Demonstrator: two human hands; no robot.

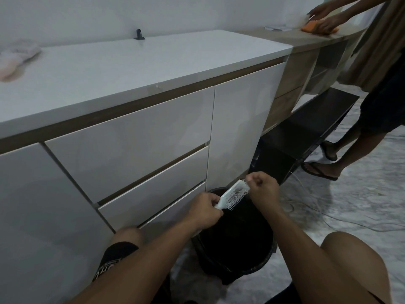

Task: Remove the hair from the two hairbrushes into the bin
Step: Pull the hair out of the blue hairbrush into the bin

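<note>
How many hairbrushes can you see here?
1. A white hairbrush is held over the black bin, its handle in the left hand, the right hand at its bristles. A second isn't visible.

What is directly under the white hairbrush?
Under the white hairbrush, held by the left hand while the right hand pinches at its bristles, stands the black bin. Its inside is too dark to see.

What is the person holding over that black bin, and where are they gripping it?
The left hand grips a white hairbrush by its handle. The right hand is pinched shut at the brush's tip; whether it holds hair cannot be told.
</note>
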